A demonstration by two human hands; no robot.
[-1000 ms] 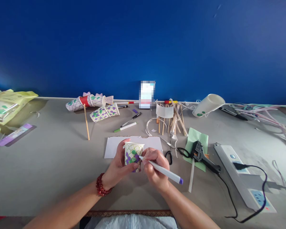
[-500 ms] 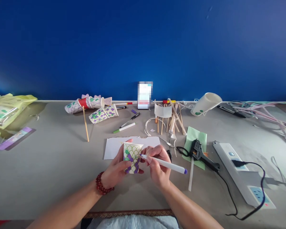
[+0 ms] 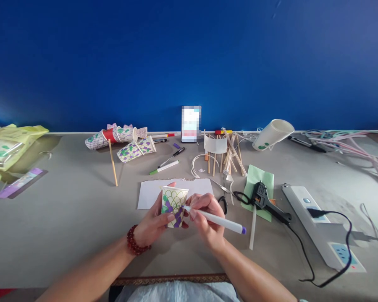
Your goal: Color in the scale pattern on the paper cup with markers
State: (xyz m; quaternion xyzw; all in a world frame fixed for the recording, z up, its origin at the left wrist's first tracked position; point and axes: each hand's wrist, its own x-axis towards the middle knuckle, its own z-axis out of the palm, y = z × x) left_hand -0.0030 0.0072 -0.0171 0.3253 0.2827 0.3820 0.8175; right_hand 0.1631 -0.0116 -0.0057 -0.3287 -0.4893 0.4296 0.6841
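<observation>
My left hand (image 3: 153,222), a red beaded bracelet at its wrist, is closed around a paper cup (image 3: 175,201). A drawn scale pattern covers the cup, with some scales coloured purple and green. In my right hand (image 3: 208,218) is a white marker (image 3: 222,220) with a purple end, gripped like a pen. Its tip meets or nearly meets the right side of the cup. Under and behind the cup lies a sheet of white paper (image 3: 148,195). The fingers behind the cup are mostly hidden.
Decorated cups (image 3: 137,150) lie at the back left, one group on a stick (image 3: 113,165). A phone (image 3: 191,123) leans on the blue wall beside wooden sticks (image 3: 229,155). To the right are scissors (image 3: 223,204), a black glue gun (image 3: 264,199), and a power strip (image 3: 315,222) with a trailing cord.
The marker tip has shifted slightly left onto the cup's scales, and my right hand has moved a little with it. The cup has moved slightly left too.
</observation>
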